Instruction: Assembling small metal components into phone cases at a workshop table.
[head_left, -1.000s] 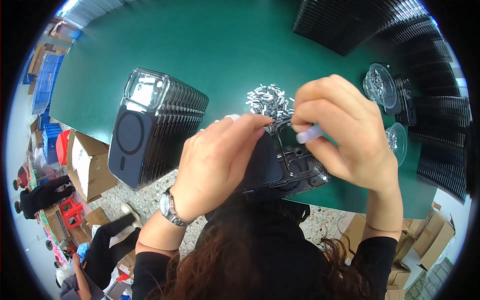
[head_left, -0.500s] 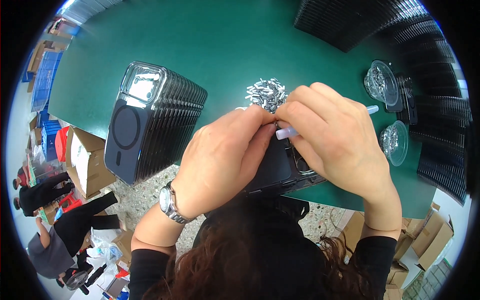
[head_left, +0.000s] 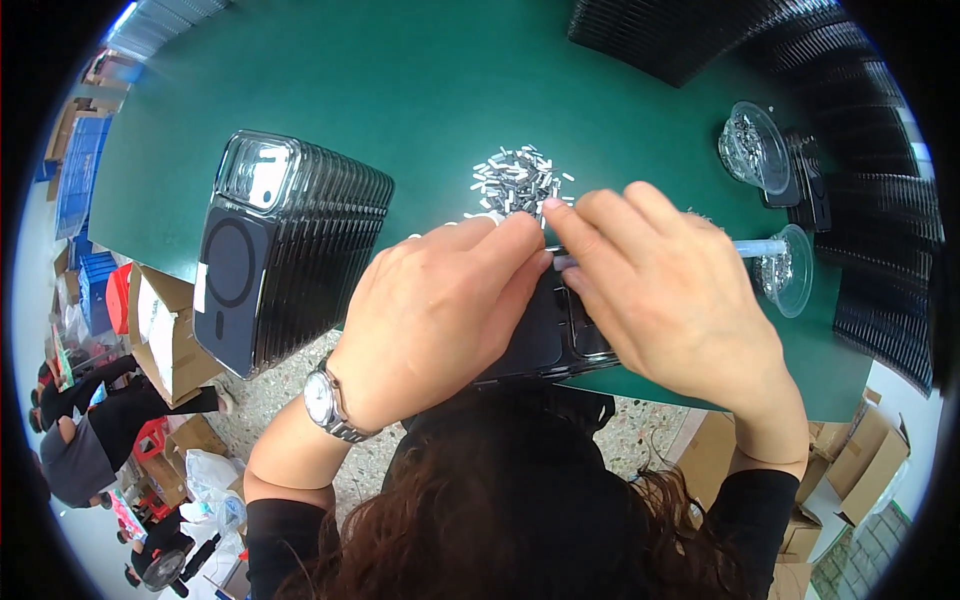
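Note:
A dark phone case (head_left: 530, 352) lies near the table's front edge, mostly covered by my hands. My left hand (head_left: 435, 305) is closed at the case's upper edge, thumb and forefinger pinched together; the grip itself is partly hidden. Held across my right hand (head_left: 665, 290) is a slim translucent pen-like stick (head_left: 757, 247), its other end showing below the fingers. The right forefinger reaches to the near side of a heap of small silver, white and dark pieces (head_left: 515, 180). Whether a piece is between those fingertips is too small to tell.
To the left stands a row of stacked clear-edged phone cases (head_left: 300, 245). Two clear plastic bowls (head_left: 775, 160) with small shiny parts sit at the right, beside dark stacks (head_left: 885, 250). Cardboard boxes (head_left: 165, 330) and people are beyond the green table (head_left: 430, 80).
My right fingertips have moved from the left thumb toward the heap, and the stick has turned more level. The left hand keeps its pinch. The whole view has shifted slightly.

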